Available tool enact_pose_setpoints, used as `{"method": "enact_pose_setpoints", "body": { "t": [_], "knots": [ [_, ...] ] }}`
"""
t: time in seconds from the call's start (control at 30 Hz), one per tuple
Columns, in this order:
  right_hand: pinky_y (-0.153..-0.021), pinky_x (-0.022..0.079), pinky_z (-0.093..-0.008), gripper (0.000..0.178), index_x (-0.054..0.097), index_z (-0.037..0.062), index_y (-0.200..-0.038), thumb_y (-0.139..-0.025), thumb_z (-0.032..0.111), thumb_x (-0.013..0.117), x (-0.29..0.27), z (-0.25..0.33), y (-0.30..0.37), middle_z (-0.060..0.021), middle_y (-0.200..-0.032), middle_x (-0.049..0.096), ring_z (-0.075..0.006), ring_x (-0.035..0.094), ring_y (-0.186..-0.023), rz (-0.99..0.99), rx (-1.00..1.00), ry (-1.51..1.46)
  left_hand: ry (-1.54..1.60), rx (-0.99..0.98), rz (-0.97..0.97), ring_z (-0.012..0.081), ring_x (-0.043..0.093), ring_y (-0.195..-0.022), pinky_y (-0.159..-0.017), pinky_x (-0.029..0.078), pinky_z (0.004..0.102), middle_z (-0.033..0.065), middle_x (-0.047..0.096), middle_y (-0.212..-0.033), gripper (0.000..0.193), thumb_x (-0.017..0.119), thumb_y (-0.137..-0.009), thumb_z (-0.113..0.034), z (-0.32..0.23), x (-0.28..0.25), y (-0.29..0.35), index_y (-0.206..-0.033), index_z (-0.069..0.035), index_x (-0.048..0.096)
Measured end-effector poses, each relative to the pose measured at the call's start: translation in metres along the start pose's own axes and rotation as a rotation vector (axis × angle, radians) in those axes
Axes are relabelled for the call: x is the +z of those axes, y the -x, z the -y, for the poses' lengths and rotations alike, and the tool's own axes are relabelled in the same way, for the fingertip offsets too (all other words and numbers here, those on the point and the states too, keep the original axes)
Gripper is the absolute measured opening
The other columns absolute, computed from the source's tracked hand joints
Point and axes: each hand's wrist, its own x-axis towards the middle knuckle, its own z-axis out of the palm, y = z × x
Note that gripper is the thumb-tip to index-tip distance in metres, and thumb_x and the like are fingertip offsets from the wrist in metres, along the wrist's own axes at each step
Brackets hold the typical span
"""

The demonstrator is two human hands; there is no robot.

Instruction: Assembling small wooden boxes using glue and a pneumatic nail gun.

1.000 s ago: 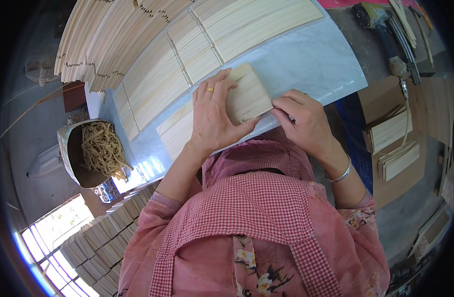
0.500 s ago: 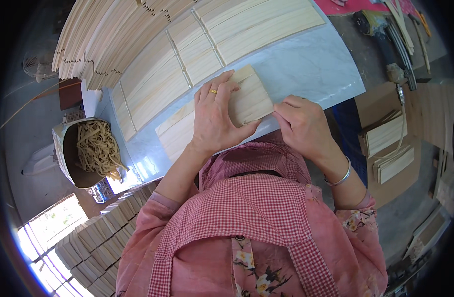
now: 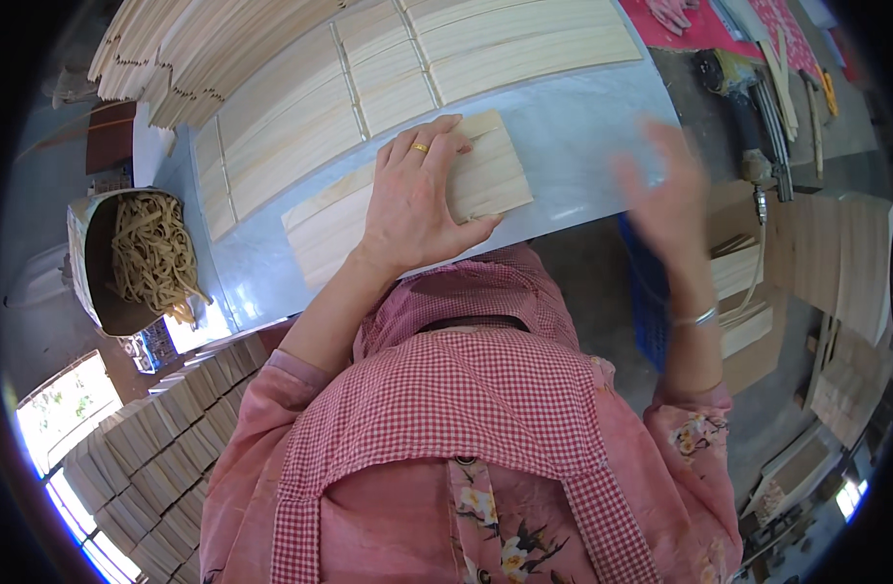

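Observation:
A pale wooden board (image 3: 500,177) lies on the light blue marbled tabletop (image 3: 573,127) close to my body. My left hand (image 3: 412,209) grips it across its width, the thumb toward the near edge and the fingers toward the far one. A gold ring is on one finger. My right hand (image 3: 672,195) is lifted off to the right of the board, past the table's edge, and motion smears its fingers. Beyond the held board lies a wide wooden panel (image 3: 281,107) with narrow grooves across it.
Thin wooden boards (image 3: 183,58) are stacked at the far left. A container (image 3: 81,234) of tan curled strips (image 3: 154,243) stands at the table's left. To the right lie a nail gun (image 3: 733,92) with a hose, a hammer (image 3: 813,107) and a blue crate (image 3: 649,292).
My right hand has left the board's right corner and swung away to the right and outward. My left hand still holds the board. The whole view has shifted slightly.

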Motion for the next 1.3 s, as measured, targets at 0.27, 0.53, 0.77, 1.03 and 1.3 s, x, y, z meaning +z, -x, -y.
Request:
{"method": "enact_pose_setpoints", "body": {
  "t": [0.27,0.53,0.77,1.03,1.3],
  "knots": [
    [-0.09,0.052,-0.0479,0.051,0.058,-0.0004,-0.128,-0.089,0.031,0.07,-0.053,-0.163,-0.076,-0.0249,-0.119,0.064,-0.0421,0.062,-0.105,-0.036,0.157,0.893,-0.032,0.046,-0.044,0.0324,0.053,-0.117,-0.106,0.036,0.044,0.0147,0.057,-0.133,0.067,0.08,-0.066,-0.043,0.001,0.002,-0.001,-0.117,-0.007,0.056],
    [-0.084,0.054,-0.0477,0.052,0.06,-0.0037,-0.118,-0.086,0.035,0.073,-0.059,-0.191,-0.099,-0.0267,-0.108,0.068,-0.0387,0.067,-0.092,0.117,0.432,0.705,0.009,0.033,-0.122,0.0313,0.053,-0.118,-0.106,0.037,0.0433,0.0137,0.057,-0.132,0.063,0.076,-0.068,-0.042,0.006,0.002,0.004,-0.117,-0.008,0.055],
    [-0.061,0.053,-0.0384,0.038,0.064,-0.007,-0.101,-0.086,0.028,0.069,-0.104,-0.123,-0.101,-0.0178,-0.075,0.068,-0.028,0.066,-0.063,0.271,0.544,0.513,0.036,0.022,-0.094,0.0303,0.052,-0.121,-0.109,0.036,0.0427,0.0127,0.056,-0.134,0.062,0.077,-0.068,-0.039,0.007,0.008,0.004,-0.117,-0.009,0.054],
    [-0.058,0.051,-0.0286,0.026,0.068,-0.0072,-0.104,-0.081,0.006,0.072,-0.099,0.12,-0.013,-0.0104,-0.081,0.072,-0.017,0.064,-0.064,0.285,0.498,0.1,0.061,0.007,-0.077,0.03,0.053,-0.121,-0.109,0.036,0.0424,0.0127,0.056,-0.131,0.06,0.077,-0.07,-0.039,0.01,0.002,0.006,-0.117,-0.008,0.054],
    [-0.062,0.052,-0.0281,0.026,0.068,-0.0045,-0.104,-0.08,-0.002,0.077,-0.078,0.161,0.026,-0.0081,-0.091,0.073,-0.0159,0.065,-0.072,0.363,0.517,-0.093,0.043,0.053,-0.212,0.029,0.056,-0.108,-0.102,0.04,0.0411,0.0142,0.061,-0.117,0.057,0.078,-0.068,-0.034,0.011,0.013,0.004,-0.113,-0.007,0.057]
  ]
}}
